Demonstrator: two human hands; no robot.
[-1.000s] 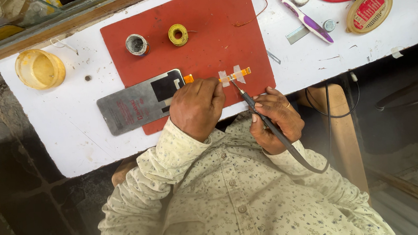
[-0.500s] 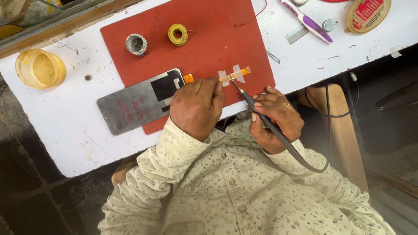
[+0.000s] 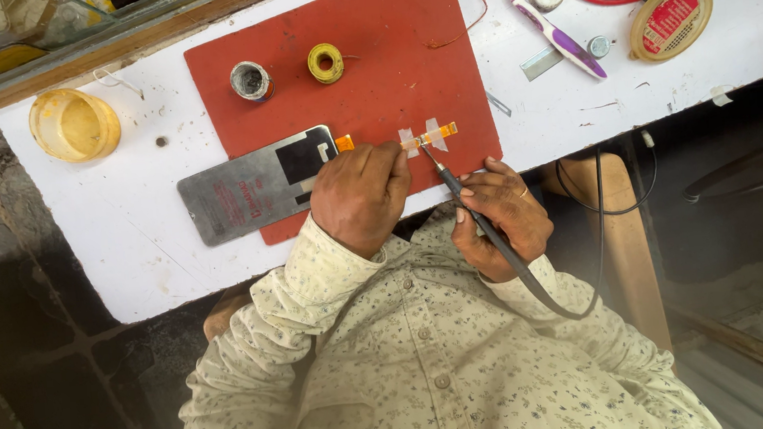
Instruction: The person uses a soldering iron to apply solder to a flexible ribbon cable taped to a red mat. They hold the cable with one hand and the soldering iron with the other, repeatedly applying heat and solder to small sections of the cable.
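Note:
A grey metal-backed display panel (image 3: 244, 193) lies on a red mat (image 3: 385, 33). Its orange flex ribbon (image 3: 437, 133) runs to the right and is held down by strips of clear tape. My left hand (image 3: 360, 196) rests on the mat over the ribbon's near part, fingers curled and pressing down beside the panel's black patch. My right hand (image 3: 501, 216) grips a dark soldering iron (image 3: 460, 195) like a pen. The iron's tip touches the ribbon between the tape strips, and its cable trails back over my wrist.
On the mat stand a grey spool (image 3: 251, 79) and a yellow solder spool (image 3: 326, 63). A yellow plastic cup (image 3: 73, 123) sits at the white table's (image 3: 129, 234) left. A toothbrush (image 3: 553, 33), a round tin (image 3: 670, 19) and small tools lie at the right. A wooden stool (image 3: 620, 223) stands below.

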